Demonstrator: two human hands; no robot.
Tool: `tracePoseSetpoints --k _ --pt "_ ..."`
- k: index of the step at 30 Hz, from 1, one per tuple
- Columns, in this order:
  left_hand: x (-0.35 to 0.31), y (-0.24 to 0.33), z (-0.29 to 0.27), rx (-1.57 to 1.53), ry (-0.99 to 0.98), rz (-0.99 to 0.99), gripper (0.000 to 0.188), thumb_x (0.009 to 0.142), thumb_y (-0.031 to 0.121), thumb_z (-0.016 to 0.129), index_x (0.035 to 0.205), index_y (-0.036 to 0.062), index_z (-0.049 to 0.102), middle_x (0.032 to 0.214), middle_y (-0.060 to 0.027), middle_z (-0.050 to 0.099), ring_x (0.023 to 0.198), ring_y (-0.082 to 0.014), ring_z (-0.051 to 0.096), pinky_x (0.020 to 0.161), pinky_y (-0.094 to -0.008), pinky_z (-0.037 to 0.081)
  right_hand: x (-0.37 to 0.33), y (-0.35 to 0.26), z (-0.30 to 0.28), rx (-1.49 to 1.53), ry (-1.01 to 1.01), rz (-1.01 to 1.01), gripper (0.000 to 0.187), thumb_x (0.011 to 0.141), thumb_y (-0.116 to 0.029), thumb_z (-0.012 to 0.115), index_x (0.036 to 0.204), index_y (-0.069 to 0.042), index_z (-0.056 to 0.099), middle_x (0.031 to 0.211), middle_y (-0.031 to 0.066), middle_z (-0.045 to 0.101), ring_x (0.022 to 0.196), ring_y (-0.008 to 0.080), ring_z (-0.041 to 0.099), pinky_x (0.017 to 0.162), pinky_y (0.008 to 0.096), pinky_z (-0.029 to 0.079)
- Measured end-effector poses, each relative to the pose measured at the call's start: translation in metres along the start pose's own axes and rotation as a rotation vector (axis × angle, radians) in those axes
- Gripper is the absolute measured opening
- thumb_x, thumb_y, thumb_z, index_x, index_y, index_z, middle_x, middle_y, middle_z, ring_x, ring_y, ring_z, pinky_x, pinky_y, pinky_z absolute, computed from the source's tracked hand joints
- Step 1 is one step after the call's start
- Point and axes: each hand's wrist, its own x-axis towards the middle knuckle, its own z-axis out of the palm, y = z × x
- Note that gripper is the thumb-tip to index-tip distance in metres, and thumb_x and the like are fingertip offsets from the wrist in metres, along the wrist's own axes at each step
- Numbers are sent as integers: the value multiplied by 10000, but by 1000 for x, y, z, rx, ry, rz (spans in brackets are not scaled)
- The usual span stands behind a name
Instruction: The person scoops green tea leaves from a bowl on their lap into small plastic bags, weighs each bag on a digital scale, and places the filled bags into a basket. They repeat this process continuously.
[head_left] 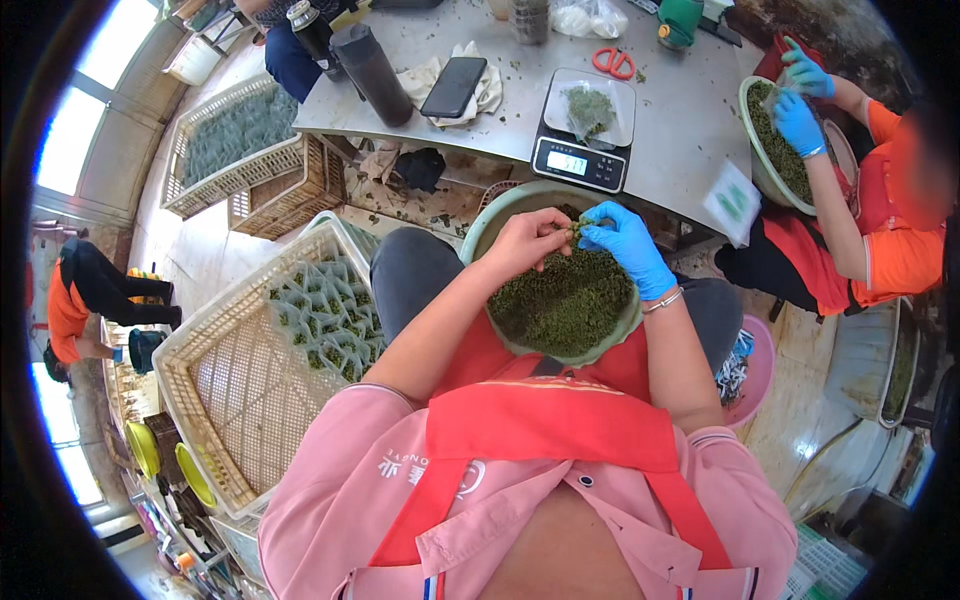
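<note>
A pale green basin rests between my knees, filled with dark green, moss-like plant bits. Over its far half my two hands meet. My left hand is bare, its thumb and fingertips closed in a pinch. My right hand, in a blue glove, is closed on a small green clump of the same stuff. The left fingertips touch that clump from the other side. Just beyond the basin, a digital scale with a lit display carries a clear bag of green bits.
Left of me, a cream plastic crate holds many filled clear bags. On the metal table lie red scissors, a phone and a dark tumbler. A co-worker works over another basin. A pink basin stands right.
</note>
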Motion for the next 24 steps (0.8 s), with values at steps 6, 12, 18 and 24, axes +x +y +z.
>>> tracePoseSetpoints --k 6,12,18,24 --pt "3 -22 -5 -21 36 33 288 892 192 601 1091 -17 596 750 -50 653 594 -76 567 462 -207 433 -7 -7 11 221 15 89 242 871 -44 570 1107 9 553 978 94 623 745 196 651 691 294 546" --pt "-1 -26 -9 -86 16 54 294 890 191 614 1081 -33 598 743 -42 649 614 -81 587 481 -215 455 -6 3 14 115 20 44 182 874 -90 593 1030 2 616 905 67 648 705 165 650 646 268 537" --pt "-6 -16 -1 -58 75 6 174 816 120 618 926 -13 636 678 -45 636 551 -84 574 458 -223 451 -2 22 30 -531 167 -233 127 847 -97 582 938 -11 602 853 140 643 669 232 641 604 337 503" --pt "-25 3 28 200 184 71 157 754 145 638 842 20 672 606 -31 634 516 -88 591 474 -230 465 0 52 8 -147 291 178 143 856 -65 535 975 -12 595 886 109 638 716 229 647 610 344 527"
